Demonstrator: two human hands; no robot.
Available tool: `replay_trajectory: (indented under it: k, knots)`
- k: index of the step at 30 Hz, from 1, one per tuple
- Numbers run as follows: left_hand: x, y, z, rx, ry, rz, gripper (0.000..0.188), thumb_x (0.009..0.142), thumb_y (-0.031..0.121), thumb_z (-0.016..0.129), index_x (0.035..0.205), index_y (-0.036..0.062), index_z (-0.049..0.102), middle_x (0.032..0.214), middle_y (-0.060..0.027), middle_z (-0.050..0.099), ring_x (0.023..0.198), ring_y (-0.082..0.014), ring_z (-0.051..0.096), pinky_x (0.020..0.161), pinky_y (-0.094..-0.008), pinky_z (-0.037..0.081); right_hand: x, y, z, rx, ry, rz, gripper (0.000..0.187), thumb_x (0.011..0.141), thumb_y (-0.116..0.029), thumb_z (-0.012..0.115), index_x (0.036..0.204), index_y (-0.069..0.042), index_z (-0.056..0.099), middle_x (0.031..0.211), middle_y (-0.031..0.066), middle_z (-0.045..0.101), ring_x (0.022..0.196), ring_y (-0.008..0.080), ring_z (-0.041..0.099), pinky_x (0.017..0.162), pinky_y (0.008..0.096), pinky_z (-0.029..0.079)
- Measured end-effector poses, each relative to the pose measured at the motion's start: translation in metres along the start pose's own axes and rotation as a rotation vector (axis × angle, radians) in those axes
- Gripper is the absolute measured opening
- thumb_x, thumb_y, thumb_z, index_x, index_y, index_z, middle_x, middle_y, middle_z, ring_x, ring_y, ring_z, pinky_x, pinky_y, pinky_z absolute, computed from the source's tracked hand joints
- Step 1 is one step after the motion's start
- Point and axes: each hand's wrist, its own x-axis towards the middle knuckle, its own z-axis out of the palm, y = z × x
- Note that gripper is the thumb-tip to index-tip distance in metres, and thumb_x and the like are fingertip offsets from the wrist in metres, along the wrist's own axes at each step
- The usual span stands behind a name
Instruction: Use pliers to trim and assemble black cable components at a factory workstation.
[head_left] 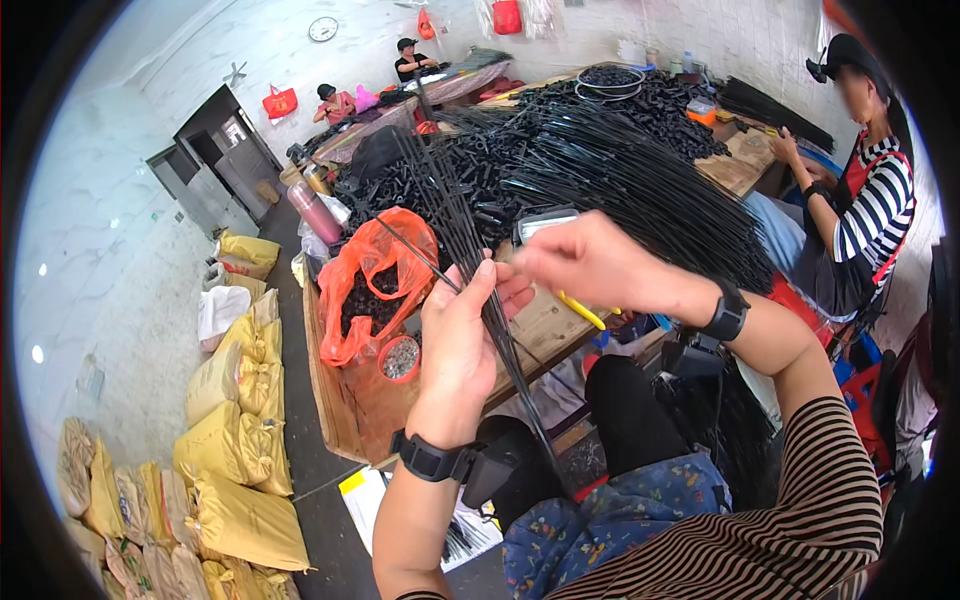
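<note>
My left hand (460,330) is closed around a bundle of thin black rods (462,235) that slants from above the table down toward my lap. One rod crosses the others at an angle near the thumb. Close beside it, to the right, my right hand (600,262) has its fingers curled together, slightly blurred; whatever they may pinch cannot be made out. Behind my hands a large stack of long black rods (640,180) lies on the wooden table (345,400). Small black parts (470,165) are heaped next to that stack.
An orange plastic bag (350,300) of black parts and a red tub (399,358) of small pieces stand at the table's left. A yellow-handled tool (580,308) lies near the front edge. Yellow sacks (245,510) line the left wall. A co-worker (870,190) sits at right; two people work farther back.
</note>
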Motion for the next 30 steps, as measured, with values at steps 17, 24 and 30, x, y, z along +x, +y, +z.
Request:
replay_trajectory:
  k: [17,24,30]
  knots:
    - [-0.018,0.029,-0.024,-0.081,-0.54,-0.4,0.036,0.096,0.02,0.053,0.122,-0.0052,0.048,0.114,-0.0233,0.06,0.095,-0.0352,0.065,0.086,-0.0454,0.054,0.034,0.019,0.014,-0.01,-0.535,-0.199,0.028,0.078,0.005,0.057,0.104,-0.005,0.059,0.088,0.0055,0.065,0.083,0.0126,0.057,0.076,0.0319,0.047]
    - [-0.026,0.027,-0.021,-0.01,-0.428,-0.346,0.041,0.095,0.022,0.055,0.124,-0.0058,0.048,0.118,-0.0275,0.058,0.104,-0.0381,0.062,0.092,-0.0501,0.051,0.04,0.019,0.019,0.098,-0.513,-0.272,0.023,0.082,0.003,0.058,0.102,-0.002,0.066,0.084,0.0034,0.069,0.079,0.007,0.058,0.073,0.027,0.051]
    - [-0.024,0.024,-0.027,-0.062,-0.388,-0.388,0.042,0.094,0.023,0.059,0.124,-0.0043,0.049,0.118,-0.0244,0.059,0.104,-0.038,0.062,0.093,-0.0497,0.051,0.04,0.015,0.018,-0.066,-0.558,-0.244,0.033,0.083,0.001,0.058,0.115,-0.004,0.064,0.092,0.0069,0.07,0.086,0.0091,0.061,0.079,0.0279,0.051]
